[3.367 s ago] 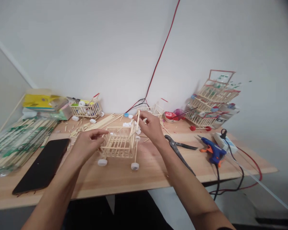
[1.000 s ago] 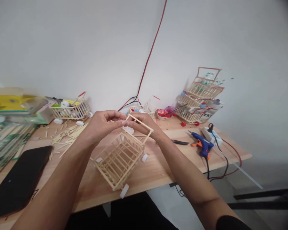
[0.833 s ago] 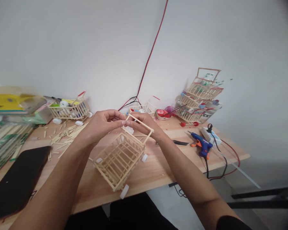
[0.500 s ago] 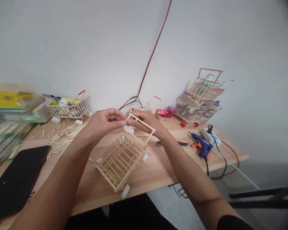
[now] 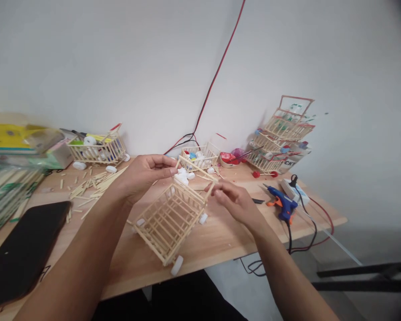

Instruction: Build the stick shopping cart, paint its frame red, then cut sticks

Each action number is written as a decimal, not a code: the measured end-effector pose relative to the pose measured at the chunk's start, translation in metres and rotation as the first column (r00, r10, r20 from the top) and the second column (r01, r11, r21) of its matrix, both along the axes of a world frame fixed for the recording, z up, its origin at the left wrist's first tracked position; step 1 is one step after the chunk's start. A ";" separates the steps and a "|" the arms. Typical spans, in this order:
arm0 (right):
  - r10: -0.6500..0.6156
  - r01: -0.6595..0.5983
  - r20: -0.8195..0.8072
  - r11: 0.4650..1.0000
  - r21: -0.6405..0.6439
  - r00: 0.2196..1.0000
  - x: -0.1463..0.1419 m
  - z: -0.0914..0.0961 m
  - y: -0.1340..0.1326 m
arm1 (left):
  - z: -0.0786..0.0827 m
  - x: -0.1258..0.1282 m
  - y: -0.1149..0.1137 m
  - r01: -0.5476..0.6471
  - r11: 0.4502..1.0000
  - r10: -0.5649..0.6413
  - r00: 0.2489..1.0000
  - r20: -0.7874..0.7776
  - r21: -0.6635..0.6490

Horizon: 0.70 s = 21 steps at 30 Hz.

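A small shopping cart made of pale wooden sticks [image 5: 169, 218], with white round wheels, stands tilted in view over the near part of the table. My left hand [image 5: 147, 174] is closed in a pinch on the left corner of its raised stick handle. At the handle's right corner is my right hand [image 5: 235, 200], its thumb and fingers slightly bent and apart beside the upright stick. Whether those fingertips touch the stick I cannot tell. White crumpled material [image 5: 183, 176] lies behind the handle.
Loose sticks [image 5: 96, 185] and a black phone [image 5: 26, 249] lie left. Right are a blue glue gun [image 5: 282, 200], a power strip [image 5: 294, 191] and stacked stick carts [image 5: 277, 133]. At the back stand a filled stick cart [image 5: 98, 149], another [image 5: 198, 156] and a red paint dish [image 5: 229, 159].
My right hand has left the handle's left corner and moved right and down to its right corner. My left hand keeps its pinch; the small cart at the back now shows.
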State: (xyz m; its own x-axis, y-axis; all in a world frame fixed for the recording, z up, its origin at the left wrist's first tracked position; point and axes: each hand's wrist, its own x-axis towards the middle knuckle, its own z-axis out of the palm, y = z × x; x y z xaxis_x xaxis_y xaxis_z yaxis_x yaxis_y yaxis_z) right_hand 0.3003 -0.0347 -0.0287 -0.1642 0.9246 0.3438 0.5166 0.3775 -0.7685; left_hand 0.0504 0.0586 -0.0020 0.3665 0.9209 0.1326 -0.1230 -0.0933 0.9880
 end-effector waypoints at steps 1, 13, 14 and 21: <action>0.021 -0.021 -0.011 1.000 -0.016 1.000 -0.001 -0.003 -0.007 | 0.000 0.000 0.000 0.005 1.000 -0.005 1.000 0.011 -0.013; -0.064 0.042 -0.098 0.977 -0.211 0.993 -0.040 -0.013 -0.018 | 0.004 0.002 0.001 0.031 0.982 -0.012 0.995 0.101 -0.188; -0.072 0.051 -0.092 0.975 -0.215 0.993 -0.043 -0.012 -0.017 | 0.004 0.002 0.001 0.027 0.980 -0.005 0.994 0.109 -0.199; -0.192 0.171 -0.086 0.963 -0.208 0.978 -0.060 -0.005 -0.018 | 0.004 0.001 0.003 0.029 0.973 0.006 0.989 0.149 -0.230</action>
